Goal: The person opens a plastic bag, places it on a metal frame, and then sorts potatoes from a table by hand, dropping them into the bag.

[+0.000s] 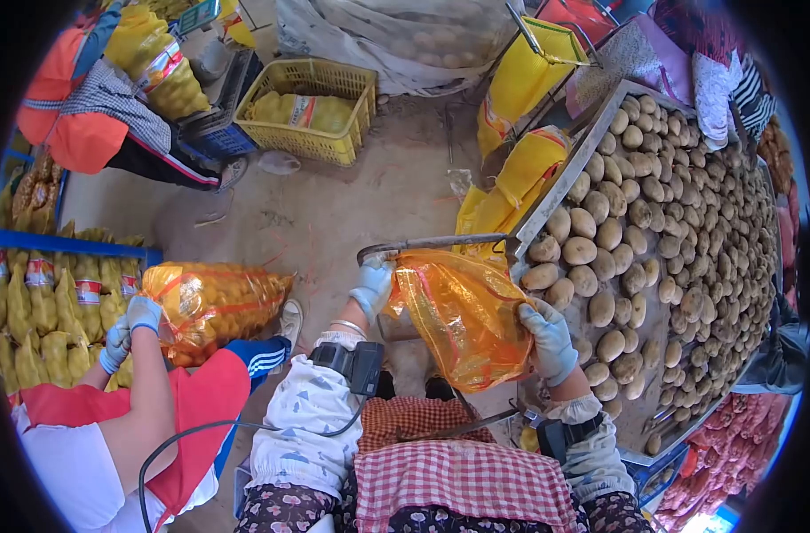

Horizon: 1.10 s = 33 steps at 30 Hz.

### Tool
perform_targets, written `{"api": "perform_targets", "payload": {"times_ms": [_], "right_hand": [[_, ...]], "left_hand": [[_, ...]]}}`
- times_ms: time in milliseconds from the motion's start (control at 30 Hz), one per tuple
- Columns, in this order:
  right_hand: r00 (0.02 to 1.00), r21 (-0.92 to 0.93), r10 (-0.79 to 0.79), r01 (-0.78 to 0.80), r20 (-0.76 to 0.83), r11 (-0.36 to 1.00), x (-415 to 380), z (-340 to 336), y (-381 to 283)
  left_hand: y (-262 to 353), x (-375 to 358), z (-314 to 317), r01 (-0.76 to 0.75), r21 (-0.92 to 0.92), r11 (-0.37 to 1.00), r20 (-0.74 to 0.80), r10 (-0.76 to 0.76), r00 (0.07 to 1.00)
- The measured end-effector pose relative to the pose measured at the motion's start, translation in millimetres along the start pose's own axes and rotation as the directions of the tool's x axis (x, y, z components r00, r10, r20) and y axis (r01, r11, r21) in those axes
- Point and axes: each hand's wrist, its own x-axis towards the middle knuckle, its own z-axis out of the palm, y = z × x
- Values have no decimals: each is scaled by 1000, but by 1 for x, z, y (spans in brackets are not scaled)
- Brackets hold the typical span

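Note:
An orange mesh bag point(463, 324) with red stripes hangs spread between my hands, loose and see-through. My left hand point(371, 291), in a pale blue glove, is closed on the bag's left upper edge. Just above it runs the curved end of a dark metal bar point(436, 242). My right hand point(551, 342), gloved too, has its fingers closed on the bag's right side. Close by on the right, a sorting table point(649, 333) carries many potatoes point(609, 234). Part of the bar lies behind the bag's top edge.
On the left, a co-worker's gloved hands point(130, 333) hold a filled orange mesh bag point(218, 306). Yellow sacks point(520, 173) hang beside the table's frame. A yellow crate point(356, 133) stands on the floor ahead. Another person point(85, 107) bends at the upper left.

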Motion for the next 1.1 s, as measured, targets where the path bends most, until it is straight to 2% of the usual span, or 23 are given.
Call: {"api": "perform_targets", "payload": {"times_ms": [33,67,100,133,167,233,267,300,333,400,433,467,500,567,633,667,700,733,867,933,1033,1100], "right_hand": [[998,42,52,-53,27,998,0,3,-1],[998,43,52,-53,26,998,1,4,4],[998,10,41,-42,40,999,5,3,14],[998,-22,31,-30,54,999,9,3,23],[995,-121,91,-86,40,989,13,6,32],[989,-107,149,-147,10,983,25,7,56],[978,-94,206,-206,-8,974,32,6,66],[981,-86,194,-195,-13,977,38,4,75],[980,-88,196,-197,-19,977,37,10,72],[982,39,135,-131,-134,991,37,25,62],[981,37,137,-133,-135,990,37,28,58],[989,-54,81,-88,-122,995,38,32,55],[994,-142,27,-41,-102,989,39,36,53],[994,-138,-19,4,-107,990,48,51,48],[991,-131,-69,54,-114,990,67,54,49],[971,-216,-168,129,-170,968,85,48,58],[939,-304,-269,197,-216,932,94,51,54],[938,-304,-270,198,-216,932,101,55,51],[867,-329,-408,311,-286,892,129,66,55],[792,-348,-487,368,-369,862,139,74,55],[792,-425,-483,317,-374,848,143,82,44],[801,-446,-463,280,-380,850,154,78,55]], "left_hand": [[10,-1,1,3,-2,1000,1,-3,1000],[21,0,1,9,319,948,-46,6,999],[34,-2,2,29,606,795,-84,28,996],[46,-8,4,29,609,792,-80,25,996],[56,-14,9,61,565,822,-105,-2,995],[48,-14,12,91,519,850,-117,-34,993],[29,-7,7,10,462,887,-124,54,991],[13,-2,1,-71,402,913,-139,137,981],[6,4,-7,-69,399,915,-135,133,982],[1,16,-25,-34,253,967,-117,66,991],[-1,18,-28,-146,170,975,-114,167,979],[-1,20,-36,-143,169,975,-115,163,980],[1,23,-46,-118,188,975,-89,136,987],[4,21,-55,-97,213,972,-66,113,991],[21,3,-54,-243,589,771,-73,350,934],[29,-2,-53,-243,591,769,-73,351,933],[34,-6,-52,-174,695,697,-84,319,944],[38,-9,-50,-104,785,611,-99,289,952],[37,-13,-43,-101,754,649,-136,305,943],[42,-15,-41,-91,699,709,-157,277,948],[50,-19,-40,-41,764,644,-139,226,964],[55,-18,-41,-38,730,683,-131,194,972]]}}
